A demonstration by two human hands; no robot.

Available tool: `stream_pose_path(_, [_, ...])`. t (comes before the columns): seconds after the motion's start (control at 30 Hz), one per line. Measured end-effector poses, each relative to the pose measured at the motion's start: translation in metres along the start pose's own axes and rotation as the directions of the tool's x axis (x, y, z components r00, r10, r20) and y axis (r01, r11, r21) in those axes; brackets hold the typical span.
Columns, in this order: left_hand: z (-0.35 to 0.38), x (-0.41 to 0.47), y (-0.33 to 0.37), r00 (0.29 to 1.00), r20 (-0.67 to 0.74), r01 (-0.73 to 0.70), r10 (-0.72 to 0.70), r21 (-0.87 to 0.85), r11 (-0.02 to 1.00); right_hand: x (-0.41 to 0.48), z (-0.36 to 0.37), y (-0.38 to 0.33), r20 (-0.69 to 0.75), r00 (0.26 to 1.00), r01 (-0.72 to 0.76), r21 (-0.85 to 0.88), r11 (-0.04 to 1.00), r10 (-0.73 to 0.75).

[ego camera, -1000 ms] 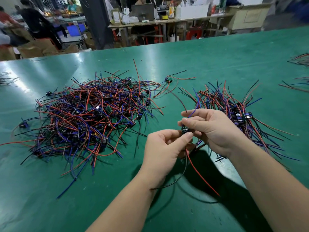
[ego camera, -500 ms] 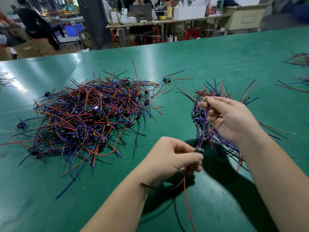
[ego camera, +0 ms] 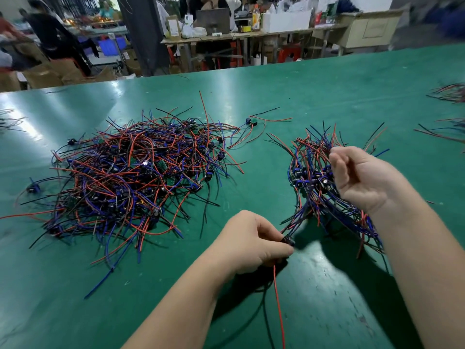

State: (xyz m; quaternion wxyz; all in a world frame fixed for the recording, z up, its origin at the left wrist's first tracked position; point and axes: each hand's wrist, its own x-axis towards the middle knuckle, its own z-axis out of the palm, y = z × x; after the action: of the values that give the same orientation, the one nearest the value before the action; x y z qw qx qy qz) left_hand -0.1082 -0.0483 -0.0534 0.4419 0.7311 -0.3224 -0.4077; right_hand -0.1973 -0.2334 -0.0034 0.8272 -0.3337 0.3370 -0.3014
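Green table [ego camera: 327, 79]: 1 big pile [ego camera: 130, 177], 1 small pile [ego camera: 309, 172]; L hand [ego camera: 251, 243] pinches 1 module [ego camera: 288, 240]; R hand [ego camera: 362, 180] grip unclear.

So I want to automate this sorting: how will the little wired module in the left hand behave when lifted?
Probably floppy: the wired module pinched by the left hand lets its red lead hang slack. Likely light, since fingertips alone carry it. Its leads may snag, judging by the tangled pile beside it.

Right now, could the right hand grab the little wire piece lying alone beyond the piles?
Probably yes: the right hand hovers over the smaller pile, and nothing tall stands between it and the lone wire piece.
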Motion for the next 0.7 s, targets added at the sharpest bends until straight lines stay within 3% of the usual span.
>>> stream_pose_path(0.1, [0.001,-0.001,0.003,0.998,0.063,0.017,-0.004,-0.208,0.978,0.004,-0.004,-0.006,-0.012,0.996,0.091,0.092,0.992,-0.091])
stream_pose_path(0.2, [0.001,0.001,0.011,0.997,0.077,0.013,0.030,-0.500,0.866,0.008,-0.003,-0.001,-0.035,0.987,0.159,0.042,0.986,-0.157])
stream_pose_path(0.27, [-0.002,0.003,0.015,0.998,0.019,-0.032,0.057,-0.637,0.770,0.007,0.001,0.006,0.018,0.992,0.127,-0.082,0.989,-0.126])
stream_pose_path(0.37, [-0.011,0.002,0.019,0.996,-0.038,-0.080,0.082,-0.790,0.608,0.000,0.005,0.021,0.274,0.959,0.190,-0.409,0.892,-0.078])
stream_pose_path(0.47, [-0.018,0.001,0.020,0.995,-0.050,-0.086,0.090,-0.881,0.466,-0.010,0.008,0.035,0.560,0.829,0.428,-0.622,0.655,-0.010])
stream_pose_path(0.57, [-0.019,0.002,0.020,0.994,-0.082,-0.104,0.069,-0.902,0.418,-0.019,0.015,0.044,0.684,0.727,0.489,-0.571,0.659,0.053])
stream_pose_path(0.7, [-0.014,0.004,0.019,0.989,-0.150,-0.141,0.022,-0.860,0.491,-0.025,0.024,0.056,0.680,0.727,0.519,-0.454,0.724,-0.095])
